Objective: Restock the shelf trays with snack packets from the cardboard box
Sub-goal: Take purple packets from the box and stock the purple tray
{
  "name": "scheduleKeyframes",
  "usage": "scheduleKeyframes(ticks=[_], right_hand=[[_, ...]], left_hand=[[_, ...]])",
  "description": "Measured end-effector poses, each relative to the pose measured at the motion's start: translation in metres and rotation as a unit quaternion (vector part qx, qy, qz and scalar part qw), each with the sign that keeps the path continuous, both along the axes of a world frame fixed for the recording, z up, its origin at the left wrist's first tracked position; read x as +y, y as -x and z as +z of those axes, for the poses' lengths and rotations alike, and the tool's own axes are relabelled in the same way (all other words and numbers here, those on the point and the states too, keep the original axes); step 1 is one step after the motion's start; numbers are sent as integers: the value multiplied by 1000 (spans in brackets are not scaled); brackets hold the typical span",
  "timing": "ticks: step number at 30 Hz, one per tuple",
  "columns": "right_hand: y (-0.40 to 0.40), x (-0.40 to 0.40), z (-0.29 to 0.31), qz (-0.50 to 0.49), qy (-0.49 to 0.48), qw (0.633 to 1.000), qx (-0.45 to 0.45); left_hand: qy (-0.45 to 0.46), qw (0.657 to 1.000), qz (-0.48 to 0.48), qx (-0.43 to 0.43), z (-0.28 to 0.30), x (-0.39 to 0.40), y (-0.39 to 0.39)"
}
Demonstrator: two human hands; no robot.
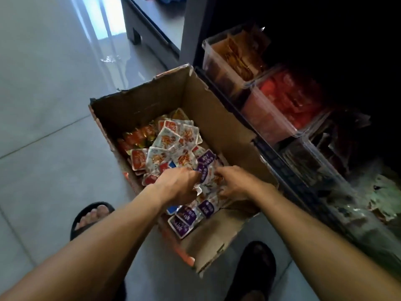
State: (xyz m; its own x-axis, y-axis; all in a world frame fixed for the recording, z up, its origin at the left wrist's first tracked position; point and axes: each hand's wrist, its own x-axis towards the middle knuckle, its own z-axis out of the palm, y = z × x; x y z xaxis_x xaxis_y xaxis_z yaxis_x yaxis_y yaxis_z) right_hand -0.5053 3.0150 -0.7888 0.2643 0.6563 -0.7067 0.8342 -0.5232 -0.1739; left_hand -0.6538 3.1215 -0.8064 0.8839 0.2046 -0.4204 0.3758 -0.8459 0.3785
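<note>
Between your fingers (196, 173): purple packets (206, 170), both hands clamped on bunch inside box (152, 101). Squeeze loose, slippery packets spill beside fingers, miss shelf trays (260, 118).

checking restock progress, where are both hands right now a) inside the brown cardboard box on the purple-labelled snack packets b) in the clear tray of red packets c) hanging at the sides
a: the left hand and right hand are both down in the brown cardboard box, gathering purple-labelled snack packets.
</note>
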Motion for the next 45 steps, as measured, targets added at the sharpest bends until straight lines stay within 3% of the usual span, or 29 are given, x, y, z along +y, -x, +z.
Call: scheduleKeyframes(ticks=[5, 8, 15, 18, 21, 24, 30, 35, 41, 45], right_hand=[[-19, -10, -56, 41, 93, 994, -39], [-21, -13, -72, 95, 99, 987, -88], [-23, -7, -71, 127, 85, 981, -122], [-23, -13, -60, 124, 95, 981, -116], [-24, -16, -48, 92, 76, 986, -116], [-27, -14, -39, 49, 60, 991, -112], [-27, -19, -23, -24, 34, 995, -96], [-28, -24, -15, -128, -29, 989, -64], [-30, -25, 22, -291, -138, 944, 71], [-27, -25, 65, -381, -236, 874, 186]], left_hand=[[-3, 1000, -5, -27, -49, 16, -38], [-24, 1000, -1, -18, -71, 23, -47], [-76, 996, -22, -43, -90, 26, -83], [-83, 995, -59, -1, -100, 25, -99], [-103, 990, -85, 37, -102, 22, -110], [-58, 995, -75, 41, -99, 26, -107], [51, 993, 16, -106, -101, 28, -91], [156, 973, 107, -131, -63, 45, -83], [184, 941, 216, -186, 2, 62, -51], [254, 910, 274, -182, 36, 62, -28]])
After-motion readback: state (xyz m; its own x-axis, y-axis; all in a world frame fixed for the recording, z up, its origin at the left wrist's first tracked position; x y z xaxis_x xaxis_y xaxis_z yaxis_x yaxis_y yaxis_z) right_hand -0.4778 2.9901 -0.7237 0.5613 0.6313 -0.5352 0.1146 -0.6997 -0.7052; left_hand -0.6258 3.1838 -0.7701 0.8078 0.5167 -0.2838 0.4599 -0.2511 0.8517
